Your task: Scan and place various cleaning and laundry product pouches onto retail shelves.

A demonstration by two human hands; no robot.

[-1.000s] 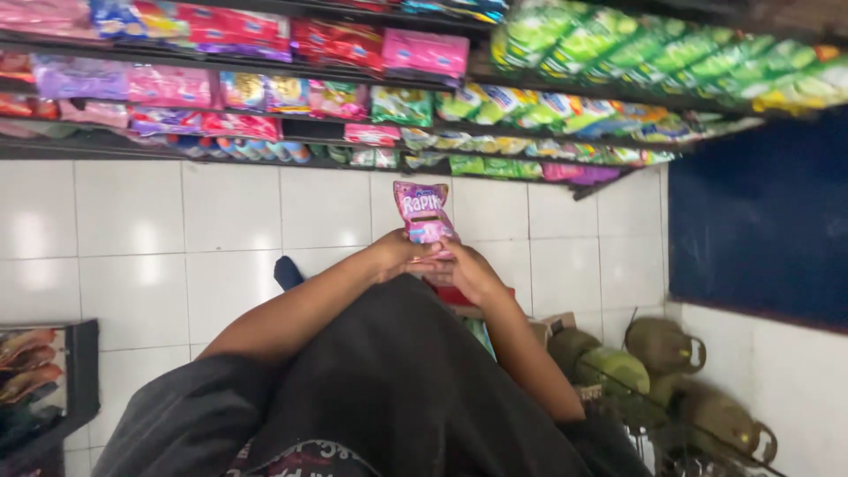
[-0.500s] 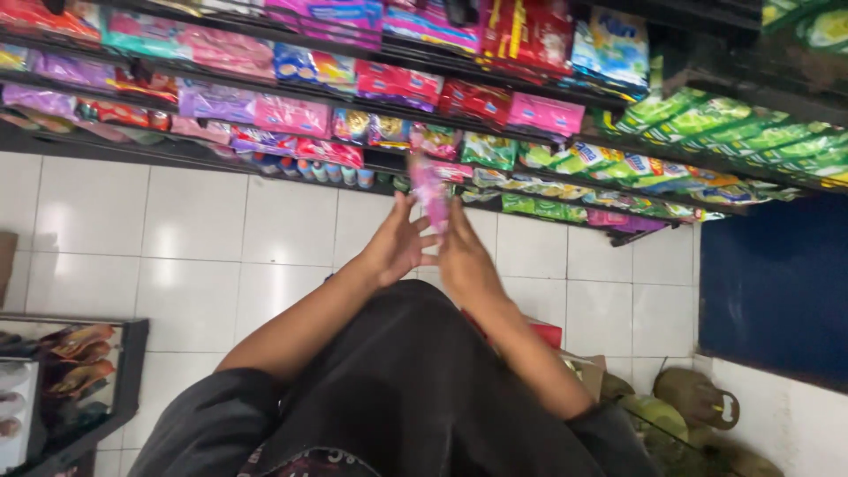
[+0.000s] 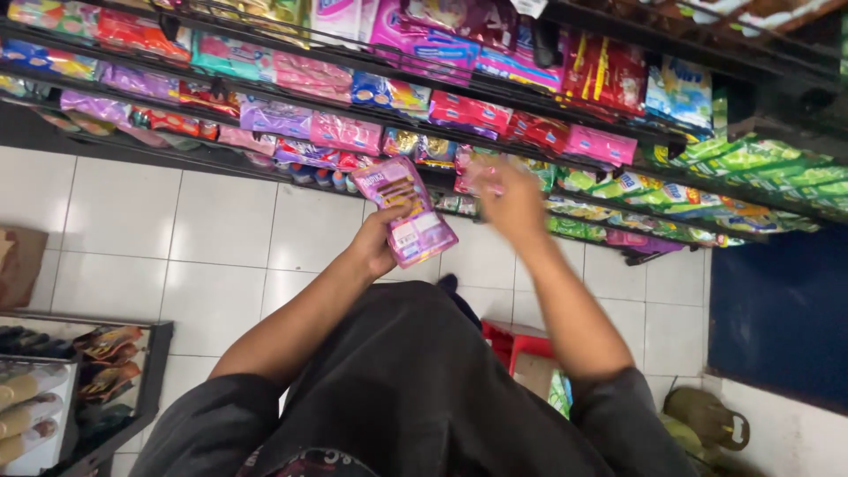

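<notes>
Left hand [image 3: 375, 246] grips a flat pink-and-purple plastic snack packet [image 3: 406, 210] by its lower edge, fingers curled behind it, thumb side toward the body. Packet is tilted, its back face toward the camera, held in the air in front of the shelves and above the white tiled floor [image 3: 132, 221].

Right hand [image 3: 512, 199] is raised beside the packet, apart from it, and close to the wire shelf rack [image 3: 530, 115] stocked with rows of pink, red, purple and green packets. The hand is blurred; cannot tell whether its fingers are closed on anything.

A small red plastic stool [image 3: 517, 340] stands on the floor below the right forearm. A black display case [image 3: 150, 371] sits at lower left.
</notes>
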